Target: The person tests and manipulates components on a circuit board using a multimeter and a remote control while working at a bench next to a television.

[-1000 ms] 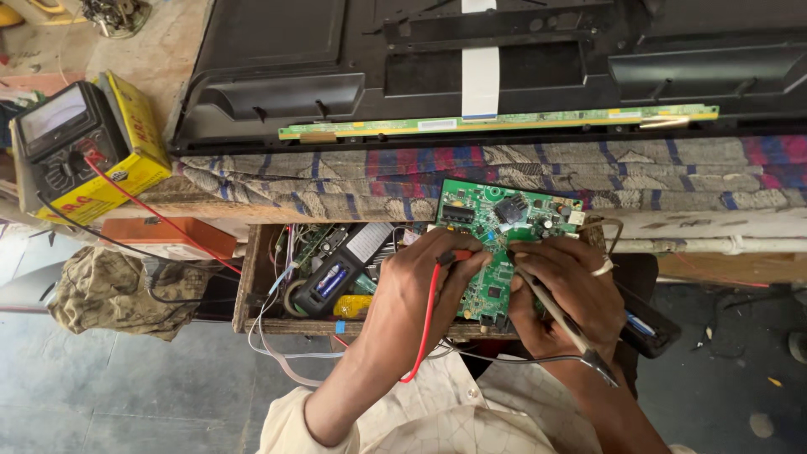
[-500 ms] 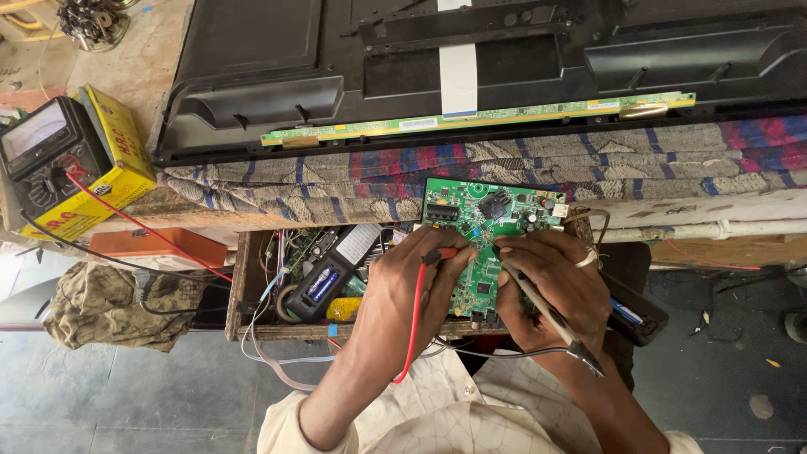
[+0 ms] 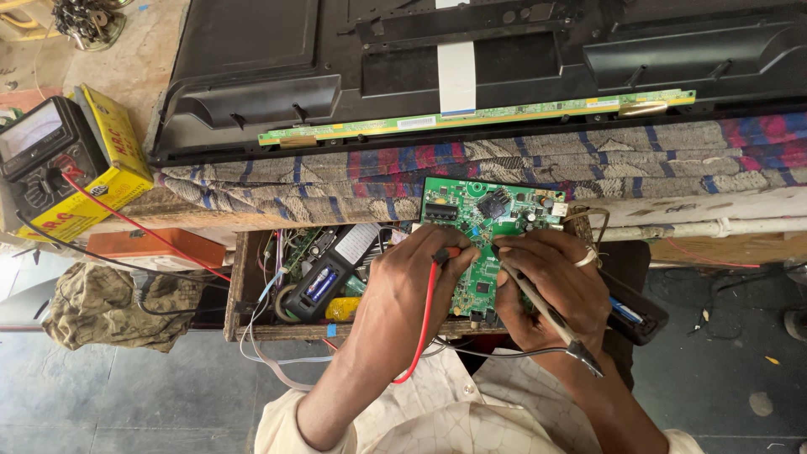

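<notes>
Two hands (image 3: 420, 282) (image 3: 546, 286) — probes pressed on green circuit board (image 3: 479, 219).

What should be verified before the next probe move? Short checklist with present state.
1. Left hand grips red probe, tip on green circuit board: ok.
2. Right hand grips black probe, tip on board: ok.
3. Red lead runs to the multimeter: ok.
4. Meter reading: cannot tell, screen glares.
5. Board seated firmly on open drawer: cannot tell.
6. Exact contact points under tips: cannot tell.
</notes>
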